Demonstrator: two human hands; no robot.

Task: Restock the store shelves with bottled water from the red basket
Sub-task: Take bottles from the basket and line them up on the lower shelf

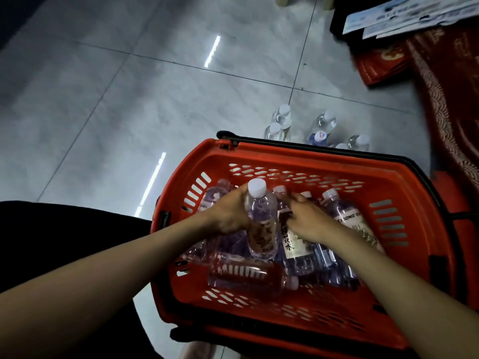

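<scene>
A red plastic basket (404,257) sits on the floor, holding several clear water bottles. My left hand (229,216) grips one upright bottle (260,224) with a white cap, its base among the others. My right hand (308,220) reaches in beside it, fingers curled around the neck of a labelled bottle (293,242) that lies in the basket. Another bottle (248,277) lies on its side near the basket's front wall.
Several water bottles (281,120) stand on the grey tiled floor just beyond the basket. A red patterned cloth (448,99) and papers (404,14) lie at the upper right. Dark clothing (51,224) fills the left edge.
</scene>
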